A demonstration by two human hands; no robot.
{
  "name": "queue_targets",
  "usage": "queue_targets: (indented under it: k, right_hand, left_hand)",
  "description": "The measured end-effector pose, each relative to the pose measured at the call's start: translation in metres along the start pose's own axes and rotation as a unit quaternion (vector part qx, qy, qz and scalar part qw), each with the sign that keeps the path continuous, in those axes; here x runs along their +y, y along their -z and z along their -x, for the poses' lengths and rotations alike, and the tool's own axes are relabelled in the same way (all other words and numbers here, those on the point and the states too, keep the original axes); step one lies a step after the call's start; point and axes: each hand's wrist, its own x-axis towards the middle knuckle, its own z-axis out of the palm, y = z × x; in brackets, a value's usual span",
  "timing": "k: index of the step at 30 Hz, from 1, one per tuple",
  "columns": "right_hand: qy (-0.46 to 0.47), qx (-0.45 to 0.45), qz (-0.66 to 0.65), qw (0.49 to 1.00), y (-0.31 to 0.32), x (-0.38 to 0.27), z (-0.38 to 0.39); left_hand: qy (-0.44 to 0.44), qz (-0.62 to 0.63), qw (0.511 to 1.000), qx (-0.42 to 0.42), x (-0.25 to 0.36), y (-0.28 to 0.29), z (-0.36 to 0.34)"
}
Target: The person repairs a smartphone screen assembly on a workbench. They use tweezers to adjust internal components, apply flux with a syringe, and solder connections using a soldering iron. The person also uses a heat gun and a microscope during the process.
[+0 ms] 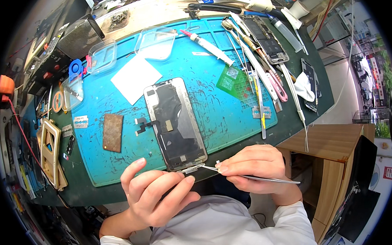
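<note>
R hand [256, 170] has a firm pinch: thumb + fingers closed on slim grey tweezers [271, 179], back end sticking out to the right past the hand. Tweezer tips point left at a small silver strip [191, 169] along the bottom edge of the phone screen panel [174, 123], nr its lower R corner. Prongs look a bit apart where they leave the fingers; can't tell if tips actually grip the strip, too small. Tiny white bit [218, 162] right at R fingertips; unclear if held.

L hand [157, 195] is loose, fingers spread & part-curled, one finger raised out to the left, others w/ tips by the panel's bottom edge, close to the strip's L end. Can't tell if they pinch it or just rest there.

Panel lies back side up, long way pointing away from person, slightly tilted left, mostly on blue mat [222, 126], lower end at mat's near edge. Dark flex cable [144, 125] sticks out its L side.

Around it: brown block [112, 132] to the L, white sheet [136, 79] up-L beyond panel, syringe w/ pink tip [208, 47] farther back, green card [233, 80] to the R, opened phone [264, 38] at far R.
</note>
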Motion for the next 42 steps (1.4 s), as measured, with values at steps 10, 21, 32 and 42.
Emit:
queue_targets:
  k: [10, 21, 32, 42]
  right_hand:
    - [0.053, 0.123, 0.293, 0.947, 0.007, -0.001, -0.011]
    - [0.030, 0.077, 0.426, 0.901, 0.023, -0.003, -0.032]
    - [-0.466, -0.001, -0.288, 0.837, 0.015, -0.044, -0.081]
    - [-0.525, -0.030, -0.186, 0.830, -0.003, -0.048, -0.105]
  left_hand:
    - [0.065, 0.068, 0.994, 0.059, -0.009, 0.021, 0.010]
    - [0.141, 0.064, 0.988, 0.018, 0.007, 0.013, 0.009]
    - [0.427, 0.705, 0.562, 0.067, -0.002, 0.051, -0.017]
    - [0.471, 0.743, 0.473, 0.056, -0.015, 0.061, -0.031]
